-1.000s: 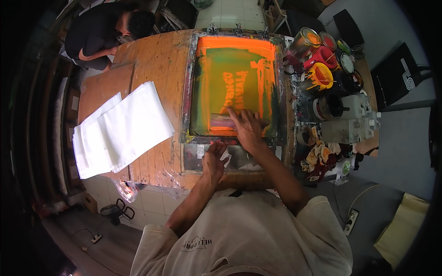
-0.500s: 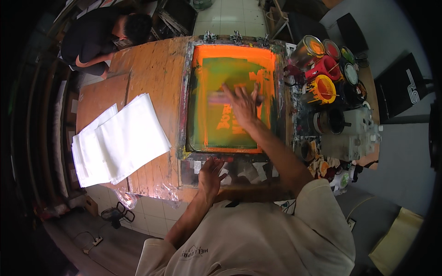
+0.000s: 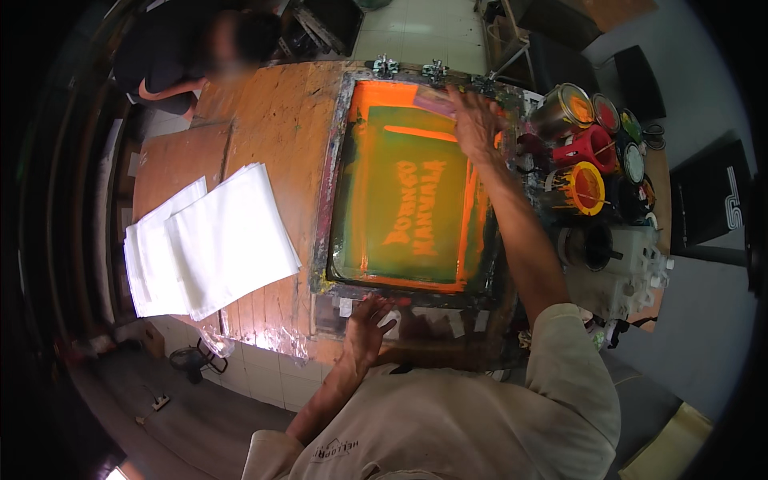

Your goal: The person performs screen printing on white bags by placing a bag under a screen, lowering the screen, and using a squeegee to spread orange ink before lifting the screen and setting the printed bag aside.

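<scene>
A screen-printing frame (image 3: 324, 216) lies on the wooden table in front of me. Its green mesh (image 3: 372, 192) carries orange ink (image 3: 382, 92), thickest along the far end, with orange lettering in the middle. At the far right corner my right hand (image 3: 478, 124) is closed around a squeegee (image 3: 433, 101), which rests on the inked mesh. An orange streak crosses the mesh just on the near side of it. My left hand (image 3: 368, 330) lies at the frame's near edge with its fingers apart, holding nothing.
White sheets (image 3: 232, 240) are stacked on the table (image 3: 272, 120) at left. Metal clamps (image 3: 386, 67) grip the frame's far edge. Ink cans (image 3: 574, 112), a yellow ink pot (image 3: 578, 189) and clear jugs (image 3: 636, 248) crowd the right side. Another person (image 3: 172, 60) bends over at far left.
My right hand and the squeegee have moved from mid-mesh to the far right corner. The lettering is more fully in view, and an orange streak lies near the far end. My left hand stays put.
</scene>
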### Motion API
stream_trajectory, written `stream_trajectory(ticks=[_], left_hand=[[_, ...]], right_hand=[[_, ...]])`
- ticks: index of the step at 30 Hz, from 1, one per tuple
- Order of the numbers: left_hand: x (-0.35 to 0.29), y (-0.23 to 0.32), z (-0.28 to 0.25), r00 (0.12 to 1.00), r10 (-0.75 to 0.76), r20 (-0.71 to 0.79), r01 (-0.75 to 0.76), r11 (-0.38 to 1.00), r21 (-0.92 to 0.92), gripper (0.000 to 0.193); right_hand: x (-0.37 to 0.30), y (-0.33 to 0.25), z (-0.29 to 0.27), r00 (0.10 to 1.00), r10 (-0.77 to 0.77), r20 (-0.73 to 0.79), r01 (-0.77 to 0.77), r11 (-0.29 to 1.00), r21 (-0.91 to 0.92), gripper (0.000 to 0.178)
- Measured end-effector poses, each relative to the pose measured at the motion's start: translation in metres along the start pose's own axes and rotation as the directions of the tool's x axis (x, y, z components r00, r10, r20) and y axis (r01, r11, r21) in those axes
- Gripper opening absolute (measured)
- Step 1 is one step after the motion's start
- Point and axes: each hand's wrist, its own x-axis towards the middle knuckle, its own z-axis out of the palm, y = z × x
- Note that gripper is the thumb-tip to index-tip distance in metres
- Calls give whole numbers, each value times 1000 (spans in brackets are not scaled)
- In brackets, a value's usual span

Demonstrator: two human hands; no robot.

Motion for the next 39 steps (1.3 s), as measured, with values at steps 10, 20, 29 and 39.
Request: stream_trajectory(ticks=[10, 20, 29, 39], left_hand=[[8, -2, -16, 988, 91, 127, -94, 995, 19, 25], [-38, 30, 18, 933, 216, 287, -226, 974, 3, 34], [-63, 103, 84, 510, 496, 702, -486, 840, -241, 19], [145, 134, 56, 92, 848, 523, 5, -525, 851, 42]], right_hand=[[-91, -77, -34, 976, -215, 13, 212, 970, 117, 63], [-240, -156, -198, 985, -170, -8, 168, 966, 196, 56], [-119, -132, -283, 924, -203, -324, 264, 952, 156, 48], [-5, -109, -369, 982, -171, -74, 185, 947, 264, 37]])
